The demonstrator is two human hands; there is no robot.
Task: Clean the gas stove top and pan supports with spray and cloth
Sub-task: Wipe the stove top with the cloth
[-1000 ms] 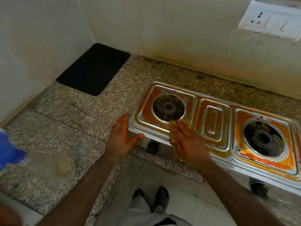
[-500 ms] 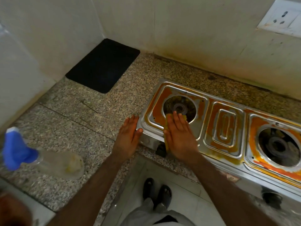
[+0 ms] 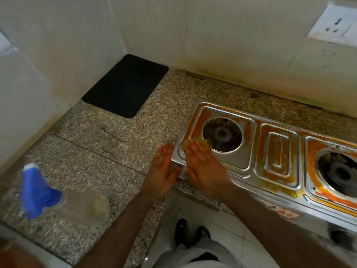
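Observation:
A steel two-burner gas stove top (image 3: pixel 239 161) sits on the granite counter, streaked with orange grime around both burner openings. The pan supports are off it and not in view. My right hand (image 3: pixel 204 167) lies flat on a yellow cloth (image 3: pixel 201 142), pressing it on the front left corner of the stove beside the left burner (image 3: pixel 222 134). My left hand (image 3: pixel 161 171) rests flat against the stove's left edge, fingers together, holding nothing. A clear spray bottle (image 3: pixel 81 206) with a blue trigger head lies on its side at the counter's near left.
A black mat (image 3: pixel 125 86) lies in the counter's back left corner by the tiled walls. The right burner (image 3: pixel 342 173) is ringed with thick orange residue. A wall socket (image 3: pixel 336 26) is at upper right. My feet stand on the floor tiles below the counter edge.
My right hand has slid the cloth leftward from the front of the left burner to the stove's front left corner. My left hand stays at the stove's left edge. The view shifted left.

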